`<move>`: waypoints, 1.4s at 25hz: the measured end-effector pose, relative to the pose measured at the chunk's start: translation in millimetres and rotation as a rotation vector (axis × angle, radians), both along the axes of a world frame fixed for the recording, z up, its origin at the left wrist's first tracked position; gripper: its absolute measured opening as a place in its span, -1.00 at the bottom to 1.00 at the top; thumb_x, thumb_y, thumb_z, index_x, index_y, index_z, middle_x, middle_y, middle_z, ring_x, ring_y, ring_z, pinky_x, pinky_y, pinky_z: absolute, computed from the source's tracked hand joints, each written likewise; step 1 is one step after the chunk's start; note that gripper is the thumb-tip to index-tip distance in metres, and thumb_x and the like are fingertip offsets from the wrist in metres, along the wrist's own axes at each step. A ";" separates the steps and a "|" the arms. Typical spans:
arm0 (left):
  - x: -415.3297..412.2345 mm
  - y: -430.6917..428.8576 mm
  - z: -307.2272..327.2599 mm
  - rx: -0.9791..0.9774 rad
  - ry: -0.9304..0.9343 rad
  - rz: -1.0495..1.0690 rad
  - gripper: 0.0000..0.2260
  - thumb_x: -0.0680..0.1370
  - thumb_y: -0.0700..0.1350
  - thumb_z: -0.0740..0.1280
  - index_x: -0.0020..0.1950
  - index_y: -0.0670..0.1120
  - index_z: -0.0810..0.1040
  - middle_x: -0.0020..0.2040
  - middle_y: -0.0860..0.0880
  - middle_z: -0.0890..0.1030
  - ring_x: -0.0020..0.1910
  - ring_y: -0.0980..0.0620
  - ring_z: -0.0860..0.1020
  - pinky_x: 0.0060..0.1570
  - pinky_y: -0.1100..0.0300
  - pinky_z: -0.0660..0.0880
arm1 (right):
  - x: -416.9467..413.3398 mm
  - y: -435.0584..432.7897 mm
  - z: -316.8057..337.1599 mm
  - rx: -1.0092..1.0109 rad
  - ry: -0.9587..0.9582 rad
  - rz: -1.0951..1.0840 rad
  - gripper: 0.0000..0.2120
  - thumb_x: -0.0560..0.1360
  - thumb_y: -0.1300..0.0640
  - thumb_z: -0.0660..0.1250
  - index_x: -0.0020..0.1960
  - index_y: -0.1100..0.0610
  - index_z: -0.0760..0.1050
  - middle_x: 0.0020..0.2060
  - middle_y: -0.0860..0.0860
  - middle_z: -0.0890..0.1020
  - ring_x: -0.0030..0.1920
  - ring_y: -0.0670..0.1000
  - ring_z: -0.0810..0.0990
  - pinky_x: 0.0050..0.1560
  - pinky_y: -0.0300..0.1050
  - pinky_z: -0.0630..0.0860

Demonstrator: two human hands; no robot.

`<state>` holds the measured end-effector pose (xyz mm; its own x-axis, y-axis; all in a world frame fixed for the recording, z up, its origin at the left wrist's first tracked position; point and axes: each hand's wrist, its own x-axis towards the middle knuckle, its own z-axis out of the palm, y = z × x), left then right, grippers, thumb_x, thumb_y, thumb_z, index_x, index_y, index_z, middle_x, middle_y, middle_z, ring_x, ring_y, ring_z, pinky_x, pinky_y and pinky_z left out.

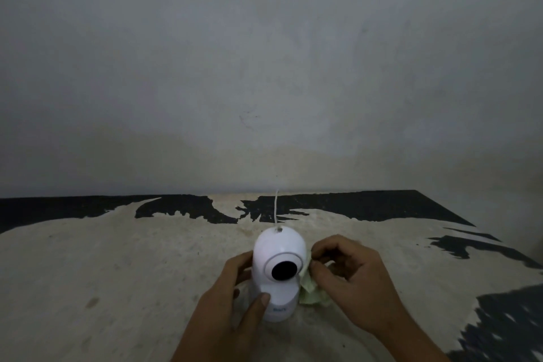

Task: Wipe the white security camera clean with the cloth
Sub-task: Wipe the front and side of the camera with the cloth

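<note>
A white camera (277, 270) is steadied on a worn table (117, 258) while its side is wiped. It stands upright near the front edge, just ahead of a plain grey wall (264, 67), its dark lens (283, 270) turned toward the viewer. A thin white cable (275, 209) is seen running from the top of its head back toward the wall.

The camera's lower body is gripped by the left hand (235, 294), the thumb laid across the front of the base and the fingers wrapped behind it. A pale green cloth (311, 291) is bunched in the closed fingers of the right hand (352, 282) and pressed against the camera's right side, with its loose end trailing down to the table beside the base.

Only the right flank appears to be covered so far; the lens face, crown and left side are judged still to be done.

Several risks can be foreseen. The camera could be tipped or slid if sideways pressure from the cloth is not matched by the holding hand. The cable could be tugged or its plug strained if the body is turned for access. The lens could be smeared if grit from the rough tabletop is picked up by the trailing cloth. In this dim light, missed patches could easily be overlooked.
</note>
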<state>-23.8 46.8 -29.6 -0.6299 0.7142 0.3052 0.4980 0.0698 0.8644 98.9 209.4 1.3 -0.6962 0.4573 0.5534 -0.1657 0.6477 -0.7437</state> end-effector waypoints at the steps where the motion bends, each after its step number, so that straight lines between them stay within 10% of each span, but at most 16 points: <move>1: -0.1 -0.1 -0.1 -0.002 0.000 0.000 -0.57 0.43 0.08 0.35 0.05 0.41 0.12 -0.05 0.50 0.28 -0.14 0.54 0.33 -0.24 0.57 0.31 | -1.1 -1.1 0.0 -0.002 0.024 -0.028 -0.72 0.42 0.40 0.42 -0.16 0.01 0.62 -0.24 -0.04 0.69 -0.29 -0.08 0.64 -0.30 -0.26 0.55; 8: -1.5 0.5 -0.6 -0.009 0.025 0.003 -0.55 0.44 0.07 0.35 0.11 0.36 0.13 -0.04 0.49 0.29 -0.11 0.56 0.31 -0.22 0.60 0.29 | -8.2 -18.6 5.3 0.163 0.061 -0.066 -0.77 0.44 -0.09 0.35 0.10 -0.16 0.55 0.05 -0.16 0.60 0.07 -0.11 0.59 -0.06 -0.38 0.52; 22: 0.4 -0.3 -2.4 0.031 -0.005 0.039 -0.57 0.42 -0.03 0.40 0.09 0.32 0.24 -0.12 0.41 0.40 -0.17 0.47 0.41 -0.25 0.57 0.36 | -21.8 -49.8 -5.1 0.896 0.215 -0.252 -0.76 0.57 0.01 0.25 0.02 0.09 0.65 0.04 -0.02 0.69 0.16 -0.05 0.56 0.16 -0.06 0.37; 32: -6.2 5.0 -3.5 -0.073 -0.026 0.018 -0.59 0.52 -0.06 0.28 0.29 0.14 0.21 0.16 0.15 0.47 0.11 0.29 0.43 -0.02 0.48 0.40 | -22.9 -48.6 0.6 1.022 0.149 -0.246 -0.79 0.51 0.04 0.28 0.04 0.05 0.64 0.09 -0.10 0.68 0.21 -0.11 0.53 0.12 -0.07 0.27; 35: -1.7 3.6 -3.3 0.026 -0.025 0.013 -0.56 0.43 0.04 0.37 0.14 0.33 0.20 0.01 0.38 0.42 -0.05 0.45 0.40 -0.15 0.55 0.33 | -15.3 -36.9 2.8 0.899 0.190 -0.320 -0.79 0.52 0.06 0.26 0.00 0.08 0.65 0.04 -0.08 0.70 0.12 -0.10 0.58 0.11 -0.06 0.27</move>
<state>-25.5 50.3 -32.9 -0.6465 0.6981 0.3077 0.4755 0.0533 0.8781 83.6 172.5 4.1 -0.4754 -0.0393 0.8789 0.0504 0.9961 0.0718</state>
